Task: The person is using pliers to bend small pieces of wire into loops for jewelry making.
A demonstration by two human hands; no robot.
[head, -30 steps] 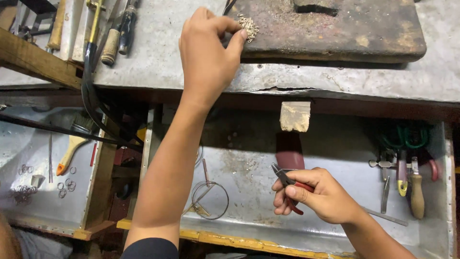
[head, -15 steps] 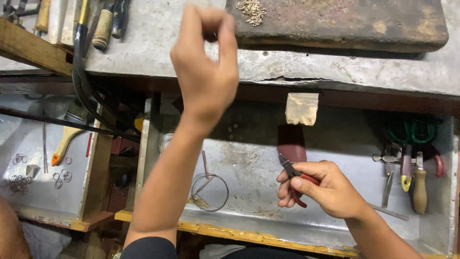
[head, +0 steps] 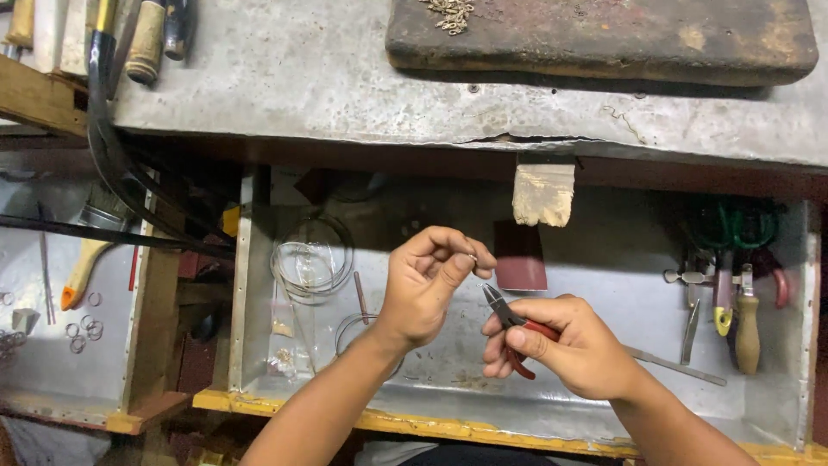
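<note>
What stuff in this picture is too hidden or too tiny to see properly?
All in the head view:
- The tiny ring pinched by the left hand: too small to tell its shape.
- The pliers: handles hidden inside the right hand.
- The pile of small metal links on the dark slab: cut off by the top edge.
- The tool handles, top left: cut off too.

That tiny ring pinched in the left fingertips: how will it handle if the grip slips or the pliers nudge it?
The ring looks tiny and thin, so probably very light and easily dropped from the left hand. Being round, it would likely roll or bounce into the tray. The pliers in the right hand could probably bend it.
</note>
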